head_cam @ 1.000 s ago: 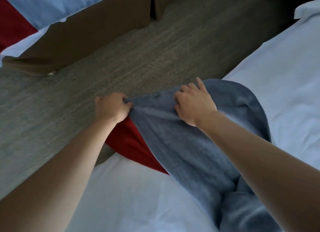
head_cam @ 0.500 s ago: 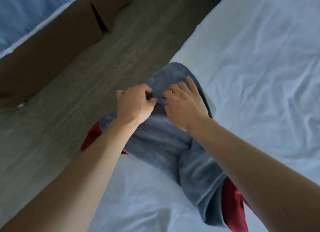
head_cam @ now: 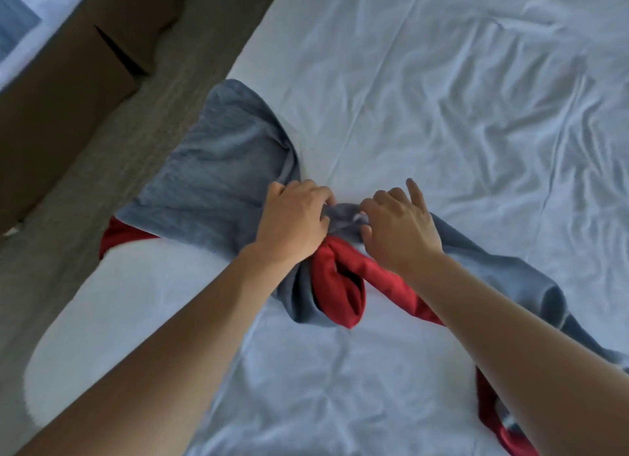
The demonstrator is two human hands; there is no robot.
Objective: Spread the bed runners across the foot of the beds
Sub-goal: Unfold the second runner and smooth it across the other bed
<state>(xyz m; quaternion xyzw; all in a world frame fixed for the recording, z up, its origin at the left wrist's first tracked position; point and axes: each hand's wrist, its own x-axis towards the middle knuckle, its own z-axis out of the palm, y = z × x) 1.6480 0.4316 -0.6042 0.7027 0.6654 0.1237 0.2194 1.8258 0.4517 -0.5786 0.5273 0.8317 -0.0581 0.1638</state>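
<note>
Both hands, left [head_cam: 293, 217] and right [head_cam: 398, 229], have shifted inward, apparently pinching the bunched runner [head_cam: 218, 170].

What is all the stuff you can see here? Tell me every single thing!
Runner: one, grey on top with red underside, bunched across the near bed, one end hanging over its left edge.
Sheet: one, white, wrinkled, covering the near bed.
Floor: grey-brown, left of the near bed.
Bed base: one, brown, upper left, belonging to a second bed.
Bedding: blue-grey and white, top left corner, on that second bed.
Left hand: one, gripping the bunched grey cloth at the middle.
Right hand: one, pinching the same bunch, fingers partly lifted.
</note>
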